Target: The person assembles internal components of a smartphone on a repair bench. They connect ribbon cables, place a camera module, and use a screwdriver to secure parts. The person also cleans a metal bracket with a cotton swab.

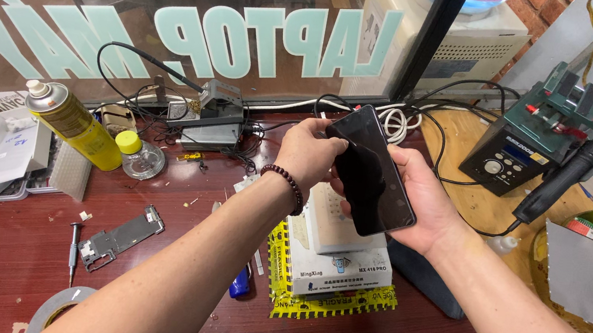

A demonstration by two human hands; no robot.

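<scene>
Holding a dark phone (372, 171) by its edges: left hand (308, 151), right hand (422, 203).

Black phone (370, 171), yellow spray can (74, 124), dark red table (172, 212), green-black station (538, 134).

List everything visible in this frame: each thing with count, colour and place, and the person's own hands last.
smartphone: 1, black, dark screen, held above the bench between both hands
spray can: 1, yellow, lying tilted at left rear
small bottle: 1, clear with yellow cap, beside the spray can
soldering stand: 1, grey, rear centre among black cables
rework station: 1, dark green and black, on the right, handpiece hanging beside it
white boxes: stack, under the phone, on yellow packing
metal bracket: 1, grey, on the red-brown bench
screwdriver: 1, small, left of the bracket
tape roll: 1, grey, bottom edge
left hand: grips the phone's top edge, dark bead bracelet on wrist
right hand: cradles the phone from underneath
</scene>
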